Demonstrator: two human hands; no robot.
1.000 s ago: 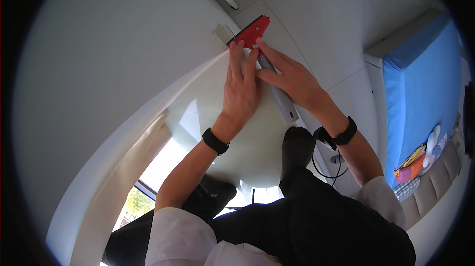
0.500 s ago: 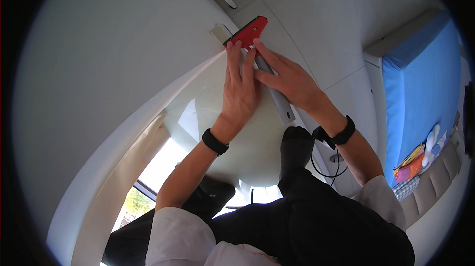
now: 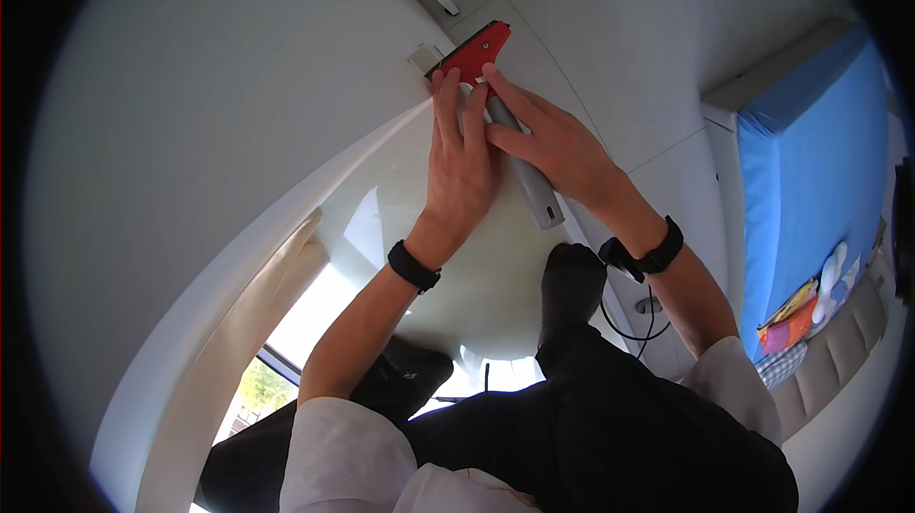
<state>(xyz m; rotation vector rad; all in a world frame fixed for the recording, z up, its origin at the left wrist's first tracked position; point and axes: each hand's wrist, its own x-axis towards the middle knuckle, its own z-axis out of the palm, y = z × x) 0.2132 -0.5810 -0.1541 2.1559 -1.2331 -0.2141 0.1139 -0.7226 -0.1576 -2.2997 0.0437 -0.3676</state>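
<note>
Both forearms reach up from the lower edge and the hands meet over the scraper [image 3: 527, 179], at the foot of the pale wall [image 3: 238, 112]. Left hand [image 3: 462, 170] is back-up, fingers long and nearly straight, tips resting on the red head by the neck; its thumb is hidden, can't tell if it grips. Right hand [image 3: 567, 153] comes in slanted from the right, fingers closed round the grey handle, index stretched to the red head, thumb pointing across to the left hand.

Versus half a second ago: scraper and both hands sit slightly higher and a touch left, grip same; feet and bed unchanged.

Scraper: flat, flared red head with a screw and dark edge, smooth grey handle with a slot near its end. Edge faces the wall beside a small off-white block [image 3: 426, 58]; contact not clear. Matte wall, glossy pale surface [image 3: 400, 198] below the hands, beige curtain [image 3: 224, 346] in folds, dark knit sock [image 3: 572, 289], black wristband [image 3: 414, 267] on the left wrist, smooth blue bed [image 3: 810, 189] at right
</note>
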